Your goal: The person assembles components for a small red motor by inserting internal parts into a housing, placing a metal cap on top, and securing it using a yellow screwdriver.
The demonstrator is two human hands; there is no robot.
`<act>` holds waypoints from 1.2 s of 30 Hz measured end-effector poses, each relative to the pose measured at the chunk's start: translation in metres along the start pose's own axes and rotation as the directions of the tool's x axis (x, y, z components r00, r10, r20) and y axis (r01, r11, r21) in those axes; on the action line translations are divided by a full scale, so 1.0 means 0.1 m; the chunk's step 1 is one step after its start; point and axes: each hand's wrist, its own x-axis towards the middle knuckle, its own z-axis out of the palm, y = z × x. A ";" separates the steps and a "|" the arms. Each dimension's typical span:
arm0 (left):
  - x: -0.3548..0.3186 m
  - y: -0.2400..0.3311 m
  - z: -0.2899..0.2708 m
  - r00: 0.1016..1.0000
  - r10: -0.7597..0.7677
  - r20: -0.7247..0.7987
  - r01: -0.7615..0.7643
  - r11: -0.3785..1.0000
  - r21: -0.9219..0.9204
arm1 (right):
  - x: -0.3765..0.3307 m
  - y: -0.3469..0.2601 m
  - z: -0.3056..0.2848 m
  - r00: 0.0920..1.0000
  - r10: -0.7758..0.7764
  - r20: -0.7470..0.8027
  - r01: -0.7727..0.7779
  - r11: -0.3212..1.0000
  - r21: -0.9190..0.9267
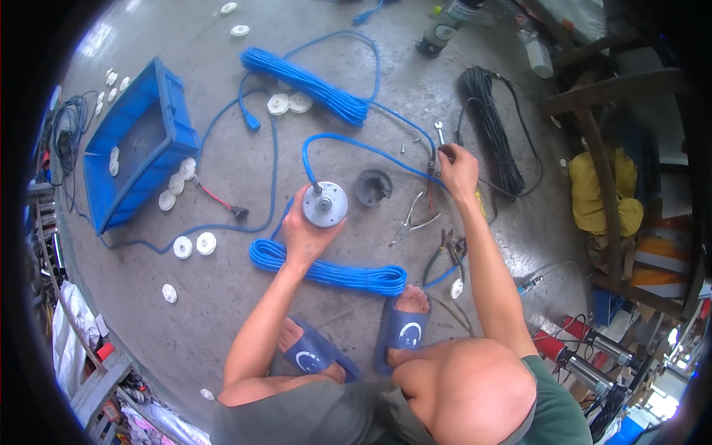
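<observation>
My left hand (310,236) is closed around a round grey metal pump-like housing (325,205), with a blue cable (356,139) rising from its top. Out to the right, my right hand (461,172) has its fingers pinched together at the lower end of a small wrench (440,132); the fingertips partly hide what they grip. Beside the housing, apart from my hand, lies a dark round cap (373,188) with a notch in its rim. Pliers with bare metal handles (414,221) lie between my arms, and dark-handled cutters (445,252) sit nearer to me.
Bundled blue cables (326,276) lie before my feet and farther off (304,83). A blue crate (141,148) stands tilted at left, with white round discs (205,242) scattered around. A black cable coil (493,130), a dark bottle (445,30) and a wooden rack (612,178) are at right.
</observation>
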 end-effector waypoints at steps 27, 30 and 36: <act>-0.47 -0.08 -0.49 0.946 -0.288 0.150 0.299 0.953 -0.051 | -0.52 -0.19 -0.04 0.991 -0.094 -0.092 0.098 0.994 0.044; -0.45 -0.03 -0.51 0.954 -0.266 0.137 0.275 0.960 -0.048 | -0.57 -0.58 0.04 0.986 -0.168 0.000 0.166 0.973 0.160; -0.43 0.13 -0.48 0.975 -0.221 0.023 0.222 0.971 -0.086 | -0.65 -0.97 0.06 0.964 -0.259 0.052 0.248 0.955 0.160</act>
